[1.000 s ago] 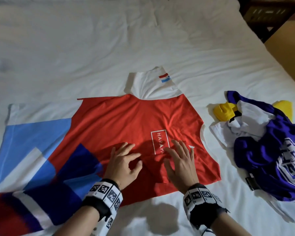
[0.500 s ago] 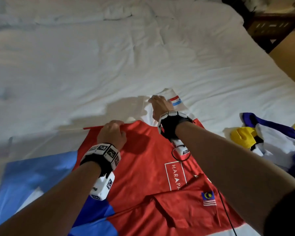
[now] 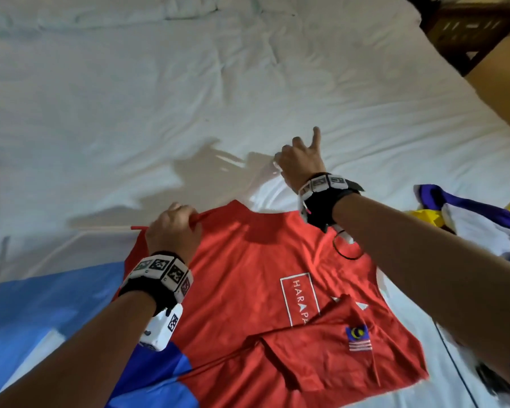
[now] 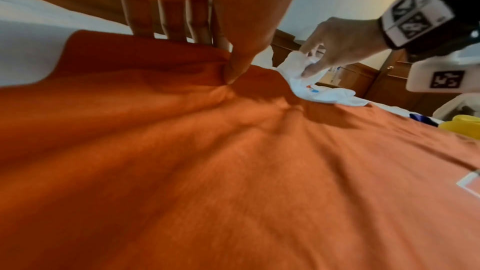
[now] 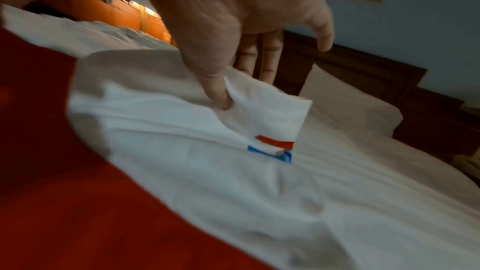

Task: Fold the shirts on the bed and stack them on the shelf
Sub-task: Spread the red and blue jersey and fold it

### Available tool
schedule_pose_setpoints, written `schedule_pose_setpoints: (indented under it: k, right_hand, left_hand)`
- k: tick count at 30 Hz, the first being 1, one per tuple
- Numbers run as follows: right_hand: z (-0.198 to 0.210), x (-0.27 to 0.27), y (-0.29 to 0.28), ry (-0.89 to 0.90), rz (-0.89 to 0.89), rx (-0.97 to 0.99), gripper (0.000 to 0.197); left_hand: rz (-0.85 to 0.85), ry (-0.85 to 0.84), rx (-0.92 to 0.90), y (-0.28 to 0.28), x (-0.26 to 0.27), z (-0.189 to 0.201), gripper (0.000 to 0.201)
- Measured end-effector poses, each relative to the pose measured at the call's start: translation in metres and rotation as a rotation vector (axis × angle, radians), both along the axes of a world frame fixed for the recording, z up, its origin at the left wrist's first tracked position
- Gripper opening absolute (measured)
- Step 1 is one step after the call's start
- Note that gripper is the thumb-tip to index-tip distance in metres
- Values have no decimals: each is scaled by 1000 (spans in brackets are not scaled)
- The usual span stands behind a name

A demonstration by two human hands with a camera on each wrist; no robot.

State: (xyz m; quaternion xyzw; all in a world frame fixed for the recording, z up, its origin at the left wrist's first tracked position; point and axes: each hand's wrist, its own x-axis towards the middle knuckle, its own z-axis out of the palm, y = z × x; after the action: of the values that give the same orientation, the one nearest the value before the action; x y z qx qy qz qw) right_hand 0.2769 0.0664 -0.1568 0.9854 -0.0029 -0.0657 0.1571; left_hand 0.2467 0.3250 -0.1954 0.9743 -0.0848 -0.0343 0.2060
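Red shirt (image 3: 248, 290) lies flat near the bed's (image 3: 159, 98) front edge, long axis running left-right. Left hand (image 3: 174, 231) pinches its far red edge, right hand (image 3: 299, 163) pinches the white sleeve (image 5: 182, 130) beyond, so both pull toward me.

The red shirt (image 3: 248, 290) bears "HARAPA" in white inside a white box, cut off by a fold; a small flag patch (image 3: 358, 338) sits below.

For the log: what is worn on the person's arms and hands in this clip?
Both forearms are bare, with no gloves. Each wrist carries a black band topped by a ring of white blocks printed with black square fiducial markers. A white camera module with its own marker hangs under the left wrist. The right wrist band has a thin black cable looping below it. A dark sleeve edge shows at the right upper arm.
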Motion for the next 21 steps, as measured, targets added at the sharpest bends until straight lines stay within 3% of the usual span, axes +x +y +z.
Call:
schedule_pose_setpoints:
  k: [6, 8, 12, 16, 19, 21]
  right_hand:
    - [25, -122, -14, -394, 5, 100, 23]
    - [18, -167, -9, -444, 11, 142, 18]
    - [-18, -253, 8, -319, 45, 277, 18]
    - [-58, -291, 11, -68, 2, 282, 33]
    - [-54, -290, 12, -148, -42, 394, 10]
    - [-43, -290, 16, -221, -88, 479, 15]
  left_hand:
    - [-70, -183, -43, 12, -45, 15, 10]
    - [-87, -235, -62, 20, -68, 10, 11]
    - [-158, -205, -32, 34, -120, -16, 15]
    - [-238, -209, 30, 31, -143, -41, 29]
    - [-252, -218, -9, 23, -141, -44, 27]
    - [-222, -189, -31, 21, -141, -45, 31]
